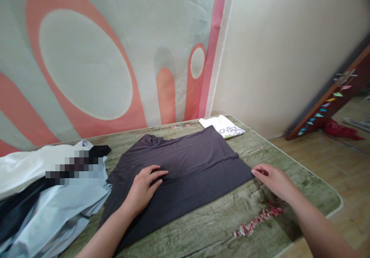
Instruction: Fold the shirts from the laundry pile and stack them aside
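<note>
A dark grey T-shirt (pixel 185 165) lies spread sideways on the table, its neckline bunched toward the far left side. My left hand (pixel 144 186) rests on the shirt's left part with fingers spread apart. At the shirt's near right corner, my right hand (pixel 267 175) pinches the edge of the cloth between thumb and fingers. Light wrinkles run across the fabric, and a small fold shows near its right edge.
Several loose garments, among them a pale blue one (pixel 60 208) and a white one (pixel 31 161), are heaped at the left. A folded white shirt (pixel 222 127) with lettering lies at the back. The wood-patterned table (pixel 303 188) meets a printed wall panel; a door (pixel 326 100) is at right.
</note>
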Demonstrator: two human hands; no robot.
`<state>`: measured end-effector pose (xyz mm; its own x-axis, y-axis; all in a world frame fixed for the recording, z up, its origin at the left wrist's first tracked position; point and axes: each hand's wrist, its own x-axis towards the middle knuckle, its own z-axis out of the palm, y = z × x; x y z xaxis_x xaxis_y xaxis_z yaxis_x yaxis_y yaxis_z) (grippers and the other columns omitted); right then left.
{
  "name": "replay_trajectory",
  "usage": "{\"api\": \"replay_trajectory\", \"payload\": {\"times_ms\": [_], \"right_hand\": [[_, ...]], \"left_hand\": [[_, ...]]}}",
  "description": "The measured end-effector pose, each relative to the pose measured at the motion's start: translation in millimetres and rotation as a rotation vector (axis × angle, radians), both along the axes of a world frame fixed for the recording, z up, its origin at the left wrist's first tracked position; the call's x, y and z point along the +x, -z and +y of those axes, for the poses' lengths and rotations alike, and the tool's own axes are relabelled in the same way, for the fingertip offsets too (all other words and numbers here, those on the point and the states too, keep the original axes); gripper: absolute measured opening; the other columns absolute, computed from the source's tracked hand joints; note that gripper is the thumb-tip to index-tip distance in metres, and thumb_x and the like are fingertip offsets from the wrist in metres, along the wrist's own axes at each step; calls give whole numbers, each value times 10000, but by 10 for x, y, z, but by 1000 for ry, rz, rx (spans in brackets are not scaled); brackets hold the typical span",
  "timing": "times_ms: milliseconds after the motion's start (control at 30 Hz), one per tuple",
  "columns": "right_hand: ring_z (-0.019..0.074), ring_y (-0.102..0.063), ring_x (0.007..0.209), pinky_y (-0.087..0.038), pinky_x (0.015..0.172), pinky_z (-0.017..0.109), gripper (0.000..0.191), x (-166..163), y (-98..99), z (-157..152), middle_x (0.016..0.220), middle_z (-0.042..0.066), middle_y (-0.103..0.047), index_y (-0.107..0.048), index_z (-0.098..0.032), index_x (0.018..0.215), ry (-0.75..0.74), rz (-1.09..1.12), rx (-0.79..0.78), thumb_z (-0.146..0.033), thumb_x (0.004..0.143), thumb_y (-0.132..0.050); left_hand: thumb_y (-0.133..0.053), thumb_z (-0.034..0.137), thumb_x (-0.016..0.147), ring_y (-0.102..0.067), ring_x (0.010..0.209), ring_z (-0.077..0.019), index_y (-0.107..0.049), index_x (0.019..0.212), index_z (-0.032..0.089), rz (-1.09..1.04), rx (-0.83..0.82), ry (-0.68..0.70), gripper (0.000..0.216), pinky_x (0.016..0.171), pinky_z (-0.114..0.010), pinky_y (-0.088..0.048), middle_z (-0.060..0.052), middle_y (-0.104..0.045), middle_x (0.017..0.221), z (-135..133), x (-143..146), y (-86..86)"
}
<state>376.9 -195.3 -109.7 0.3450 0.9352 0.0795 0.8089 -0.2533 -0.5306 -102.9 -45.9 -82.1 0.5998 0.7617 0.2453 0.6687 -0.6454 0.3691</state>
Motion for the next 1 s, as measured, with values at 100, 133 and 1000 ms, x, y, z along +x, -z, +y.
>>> {"api": "replay_trajectory", "payload": {"times_ms": [100, 133, 1000], "right_hand": [[229, -643, 822, -490, 774, 337, 328, 29, 62, -69, 875, 60, -712, -690, -221, 871, -15, 28, 6, -503, 809, -535], [231, -643, 824, -492, 775, 339, 338, 38, 79, -76, 882, 63, -711, -694, -220, 888, -16, 39, 12, -509, 806, -539], [238, -643, 671, -522, 634, 299, 364, 189, 22, -240, 669, 34, -686, -677, -227, 745, -17, 174, -17, -577, 661, -622]], "left_hand": [[-481, 272, 915, -543, 1163, -226, -688, 1129, 345, -26, -26, 1, 307, 1005, -418, -436, -26, -598, 1244, -3, 16, -30], [-473, 270, 917, -550, 1160, -222, -693, 1122, 346, -35, -32, 2, 311, 1003, -416, -442, -23, -603, 1245, -6, 21, -36], [-303, 584, 952, -138, 1444, -331, -177, 1496, 384, 325, -62, -40, 593, 1092, -652, -127, -28, -189, 1578, -118, -50, 2]]}}
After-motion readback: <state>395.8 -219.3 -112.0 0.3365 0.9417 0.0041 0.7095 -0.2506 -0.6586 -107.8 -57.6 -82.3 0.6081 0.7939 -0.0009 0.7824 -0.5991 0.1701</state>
